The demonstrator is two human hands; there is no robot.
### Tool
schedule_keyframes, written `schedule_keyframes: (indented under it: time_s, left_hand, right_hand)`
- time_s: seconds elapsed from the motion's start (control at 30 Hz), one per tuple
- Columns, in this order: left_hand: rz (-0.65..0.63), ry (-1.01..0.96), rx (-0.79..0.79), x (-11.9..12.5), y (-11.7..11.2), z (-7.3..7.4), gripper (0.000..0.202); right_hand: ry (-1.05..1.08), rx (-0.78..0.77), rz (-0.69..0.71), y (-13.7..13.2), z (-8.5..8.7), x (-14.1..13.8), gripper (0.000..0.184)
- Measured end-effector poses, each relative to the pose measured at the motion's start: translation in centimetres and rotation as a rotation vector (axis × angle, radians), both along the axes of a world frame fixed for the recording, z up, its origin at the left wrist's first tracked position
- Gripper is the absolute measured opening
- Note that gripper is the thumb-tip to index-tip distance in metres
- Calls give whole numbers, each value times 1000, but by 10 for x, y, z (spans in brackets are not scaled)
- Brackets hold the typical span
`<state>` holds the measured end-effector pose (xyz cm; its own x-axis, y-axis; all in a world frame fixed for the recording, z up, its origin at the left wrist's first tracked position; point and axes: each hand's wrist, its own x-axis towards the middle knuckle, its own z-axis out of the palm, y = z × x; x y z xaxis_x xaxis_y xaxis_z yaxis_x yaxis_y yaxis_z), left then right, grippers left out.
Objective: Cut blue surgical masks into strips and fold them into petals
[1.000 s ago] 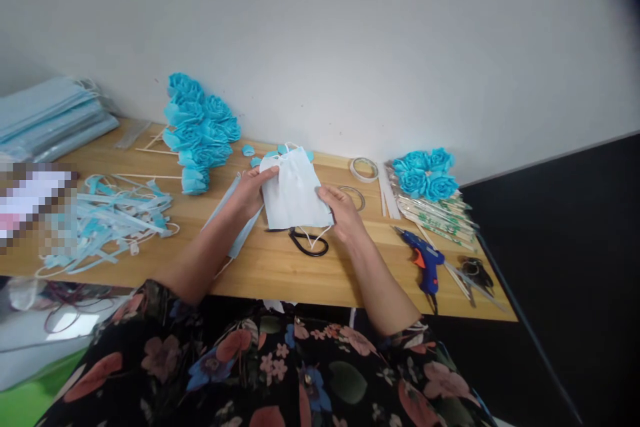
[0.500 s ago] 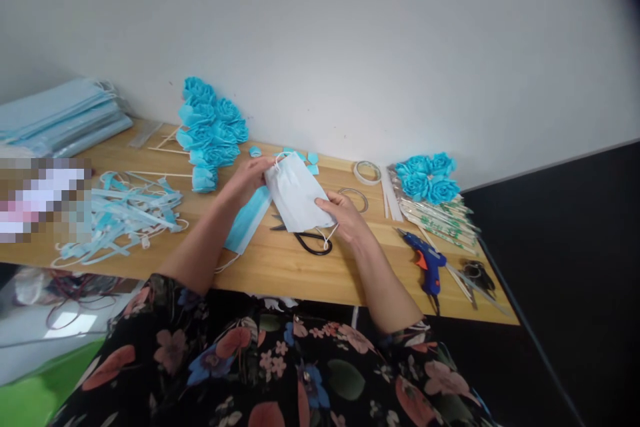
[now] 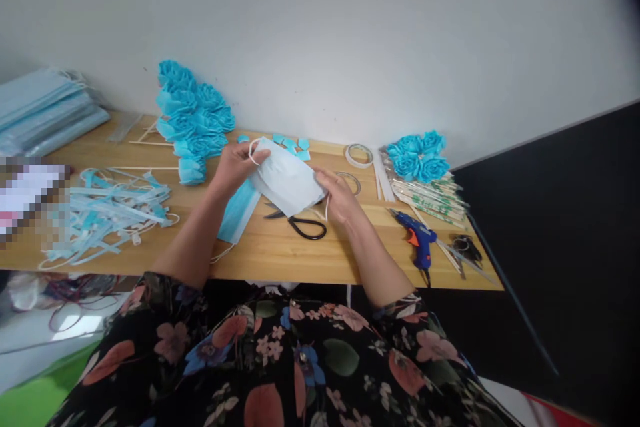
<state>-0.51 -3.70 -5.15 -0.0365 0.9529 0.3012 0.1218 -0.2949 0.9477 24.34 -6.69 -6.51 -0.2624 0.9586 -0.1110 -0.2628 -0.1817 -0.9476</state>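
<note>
A face mask (image 3: 289,177), its white side toward me, is stretched between my two hands above the table. My left hand (image 3: 239,167) pinches its upper left end, by a white ear loop. On the lower right end, my right hand (image 3: 341,195) is closed with the other loop hanging beside it. Below the held mask lies a pair of scissors (image 3: 309,229) with black handles, blades partly covered. A second, blue face mask (image 3: 239,213) rests on the wood near my left forearm. Small blue cut pieces (image 3: 303,144) lie just behind the held mask.
Blue fabric flowers (image 3: 193,113) stand at the back left, with more flowers (image 3: 419,157) at right on packaged sticks (image 3: 435,200). Cut strips and loops (image 3: 115,207) are heaped left, before a mask stack (image 3: 45,107). A glue gun (image 3: 417,237) and tape roll (image 3: 359,155) lie right.
The held mask has tilted and turned between my hands, its left end now farther left. My left thumb has come over the front of the mask. The camera view has shifted slightly.
</note>
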Motion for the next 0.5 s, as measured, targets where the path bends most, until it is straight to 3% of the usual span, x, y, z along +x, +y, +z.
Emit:
schedule_keyframes:
  time_s: [0.13, 0.3, 0.4, 0.5]
  left_hand:
    - [200, -137, 66, 3, 2, 1, 28]
    - [266, -172, 65, 10, 2, -3, 28]
    - [304, -155, 65, 13, 2, -6, 26]
    - [322, -129, 58, 15, 1, -9, 27]
  right_hand:
    - [57, 37, -43, 3, 5, 0, 67]
    - [34, 179, -144, -3, 9, -3, 82]
    - [6, 280, -222, -5, 6, -5, 74]
    - [-113, 318, -272, -3, 2, -4, 49]
